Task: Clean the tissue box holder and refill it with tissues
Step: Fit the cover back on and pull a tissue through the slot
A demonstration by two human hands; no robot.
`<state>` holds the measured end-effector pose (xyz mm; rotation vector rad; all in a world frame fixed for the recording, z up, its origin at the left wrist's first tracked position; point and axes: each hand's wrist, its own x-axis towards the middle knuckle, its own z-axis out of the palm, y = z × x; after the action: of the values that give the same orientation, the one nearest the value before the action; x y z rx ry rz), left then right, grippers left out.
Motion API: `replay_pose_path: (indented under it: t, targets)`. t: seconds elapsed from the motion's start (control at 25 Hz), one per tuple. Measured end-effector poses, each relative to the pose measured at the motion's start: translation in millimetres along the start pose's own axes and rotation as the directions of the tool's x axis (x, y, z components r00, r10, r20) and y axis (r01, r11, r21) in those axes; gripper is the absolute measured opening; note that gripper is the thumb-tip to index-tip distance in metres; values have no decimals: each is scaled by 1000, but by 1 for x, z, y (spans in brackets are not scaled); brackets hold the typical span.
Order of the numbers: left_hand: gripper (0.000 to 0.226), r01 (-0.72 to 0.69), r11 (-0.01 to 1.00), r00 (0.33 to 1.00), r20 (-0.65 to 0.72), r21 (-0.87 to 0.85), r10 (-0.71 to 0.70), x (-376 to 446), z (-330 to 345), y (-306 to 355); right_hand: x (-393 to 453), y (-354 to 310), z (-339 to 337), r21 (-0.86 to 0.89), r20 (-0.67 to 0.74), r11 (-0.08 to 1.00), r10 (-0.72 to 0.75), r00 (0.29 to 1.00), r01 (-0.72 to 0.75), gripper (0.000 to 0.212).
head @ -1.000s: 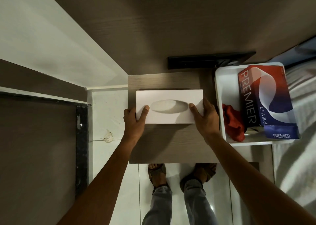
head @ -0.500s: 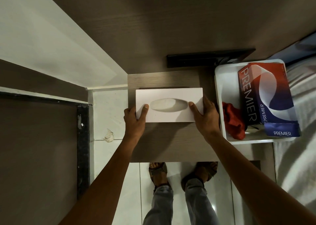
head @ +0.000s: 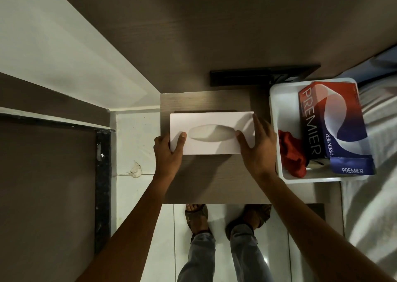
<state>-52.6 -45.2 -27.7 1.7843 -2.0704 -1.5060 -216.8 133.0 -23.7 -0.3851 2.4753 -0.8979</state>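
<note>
Tissue box holder (head: 211, 120): lying long axis crosswise near the bedside table (head: 214, 178) rear edge; left hand (head: 166, 155) and right hand (head: 256, 150) clasping opposite short ends, equally near.

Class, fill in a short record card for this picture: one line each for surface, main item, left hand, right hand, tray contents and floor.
surface: small wooden table
main item: white tissue box holder, oval slot up, flat on table
left hand: grips holder's left end, thumb on top
right hand: grips holder's right end
tray contents: white tray holds Premier tissue box and red cloth
floor: crumpled scrap on tiles
</note>
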Motion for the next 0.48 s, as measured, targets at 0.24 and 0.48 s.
replay_pose_path:
  t: [0.24, 0.48]
  targets:
    - [69, -179, 954, 979, -54, 239, 197, -24, -8, -16, 0, -41, 9, -154, 154, 940, -281, 947, 304, 31]
    - [71, -377, 859, 925, 87, 345, 371, -26, -12, -22, 19, -70, 50, -665, 234, 682, -196, 952, 303, 30]
